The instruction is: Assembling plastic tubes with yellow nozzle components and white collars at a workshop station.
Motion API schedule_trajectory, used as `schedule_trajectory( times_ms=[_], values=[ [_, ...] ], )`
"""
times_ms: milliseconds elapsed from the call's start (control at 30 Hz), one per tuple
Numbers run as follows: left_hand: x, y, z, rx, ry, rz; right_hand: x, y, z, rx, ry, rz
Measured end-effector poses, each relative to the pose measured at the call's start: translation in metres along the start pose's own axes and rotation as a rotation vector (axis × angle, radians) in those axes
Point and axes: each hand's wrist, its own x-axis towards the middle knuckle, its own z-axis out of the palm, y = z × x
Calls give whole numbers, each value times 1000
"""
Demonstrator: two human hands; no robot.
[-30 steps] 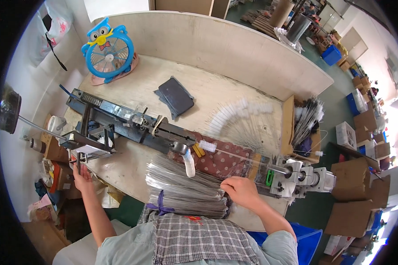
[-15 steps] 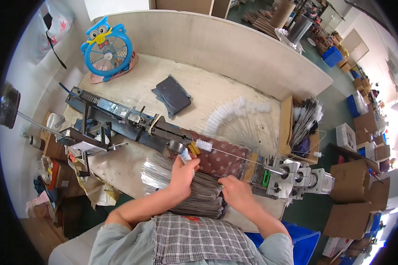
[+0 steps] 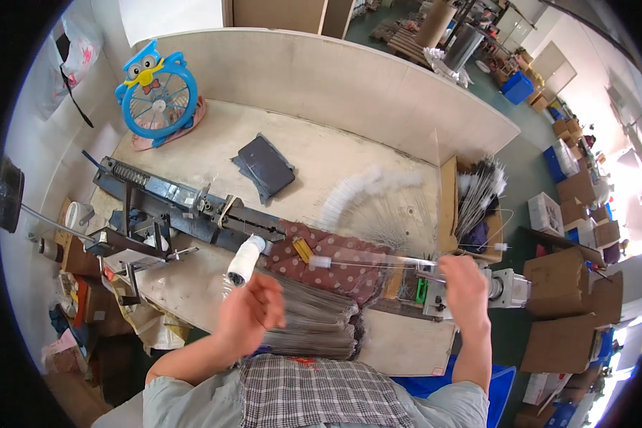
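Note:
My left hand [image 3: 253,314] is off the white-wrapped handle [image 3: 247,260], just below it, with loosely curled fingers apart and nothing visible in them. That handle sticks out from the long metal rig. At the right end of the rig, my right hand [image 3: 465,285] is closed at the end of a thin wire stem, partly hiding the motor-driven chuck [image 3: 506,289]. The stem belongs to a small white-bristled wire brush [image 3: 320,262], lying level above a dotted brown cloth [image 3: 335,278]. A thick bundle of wire stems [image 3: 314,324] lies in front of me.
Finished-looking white brushes [image 3: 349,196] fan out on the table behind the rig. A dark flat pad [image 3: 266,165] and a blue toy-shaped fan [image 3: 159,103] stand farther back. At the right is a cardboard box [image 3: 448,203] of wire brushes; a blue bin [image 3: 503,389] is below.
My left hand has let go of the white handle, which has swung left toward me, and drawn back. My right hand has moved from the wire bundle to the chuck, gripping the brush's stem.

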Motion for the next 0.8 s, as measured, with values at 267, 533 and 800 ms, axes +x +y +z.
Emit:
schedule_trajectory(
  times_ms=[267, 533, 800],
  values=[
    [79, -77, 85, 1521, -467, 762, 21, -1, 28, 310, -88, 356],
    [145, -89, 90, 1998, -418, 1147, 22, 15, 48, 126, -186, 217],
    [94, -61, 66, 1746, -428, 1116, 57, -19, 55, 347, -215, -155]
  ],
)
